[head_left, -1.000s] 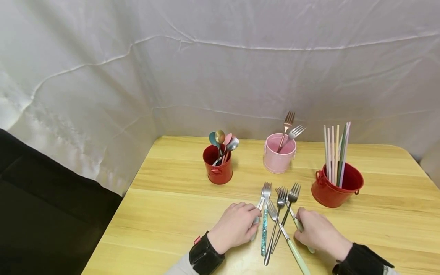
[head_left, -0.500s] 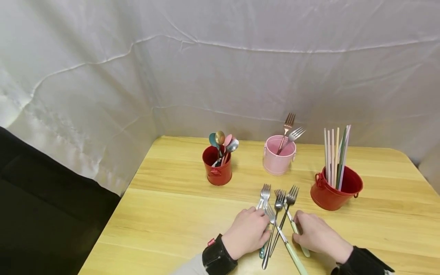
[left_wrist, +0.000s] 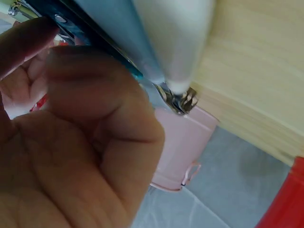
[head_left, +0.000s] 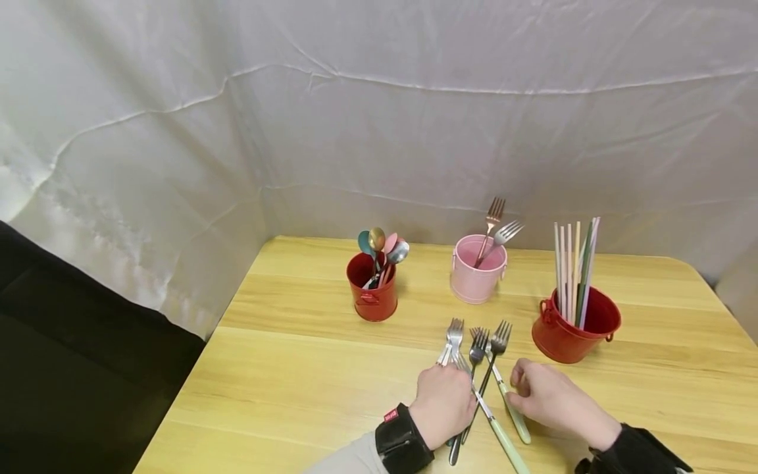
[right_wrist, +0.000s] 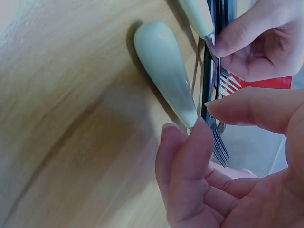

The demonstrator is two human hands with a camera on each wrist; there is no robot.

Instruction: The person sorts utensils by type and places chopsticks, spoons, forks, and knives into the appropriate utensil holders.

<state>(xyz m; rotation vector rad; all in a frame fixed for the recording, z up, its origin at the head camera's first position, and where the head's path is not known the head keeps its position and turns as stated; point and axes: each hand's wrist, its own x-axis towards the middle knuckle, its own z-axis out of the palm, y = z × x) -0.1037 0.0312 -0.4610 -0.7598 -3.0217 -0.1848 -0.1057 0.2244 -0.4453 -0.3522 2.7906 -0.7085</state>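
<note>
My left hand (head_left: 444, 403) grips a bunch of forks (head_left: 454, 334) by their handles, over the middle of the pile. In the left wrist view, a white handle (left_wrist: 178, 42) and a pale blue handle (left_wrist: 124, 35) lie beyond the curled fingers (left_wrist: 85, 71). A green-handled fork (head_left: 503, 434) and a dark fork (head_left: 490, 368) cross just right of that hand. My right hand (head_left: 553, 398) is beside another green-handled fork (head_left: 514, 411). Its thumb and fingers are loosely bent and apart, with nothing held between them. How many forks the left hand holds is hidden.
A red bucket (head_left: 376, 304) with several spoons stands at the back left. Behind the pile is a pink bucket (head_left: 474, 284) holding two forks. On the right, another red bucket (head_left: 559, 342) contains several straws (head_left: 571, 270). A pale curtain (head_left: 379, 145) backs the wooden table (head_left: 284, 395).
My left hand has slid right, across the light and teal handles to the metal fork, closing round them. My right hand has come off the green handle and its fingers have loosened.
</note>
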